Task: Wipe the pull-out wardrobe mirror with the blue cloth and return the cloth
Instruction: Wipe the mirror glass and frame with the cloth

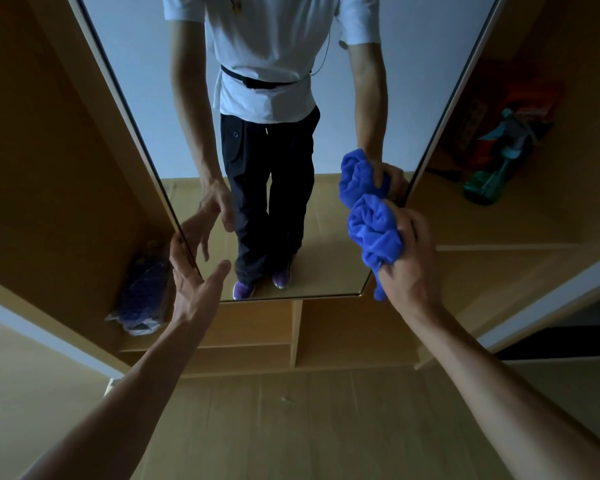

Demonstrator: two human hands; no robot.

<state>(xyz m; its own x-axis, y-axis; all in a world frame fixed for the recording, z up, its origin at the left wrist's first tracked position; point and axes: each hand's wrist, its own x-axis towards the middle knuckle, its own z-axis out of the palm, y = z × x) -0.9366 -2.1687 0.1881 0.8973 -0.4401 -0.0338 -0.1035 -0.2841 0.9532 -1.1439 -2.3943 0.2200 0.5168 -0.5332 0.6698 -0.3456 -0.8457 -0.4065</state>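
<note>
risk: mirror swings on its slide if right hand, fingers clamped on bunched blue cloth at its lower right edge, presses hard; left hand, fingers spread at its left edge, isn't gripping.

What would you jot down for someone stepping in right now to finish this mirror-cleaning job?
Right hand: grips the bunched blue cloth, pressed against the mirror near its lower right edge.
Left hand: open, fingers at the mirror's lower left edge, holding nothing.
Mirror: pulled out in front of the wardrobe shelves, facing the person.
Done: cloth picked up and brought to the glass. How much of the glass has been wiped cannot be told.
Left: wipe the rest of the mirror, then put the cloth back.
</note>
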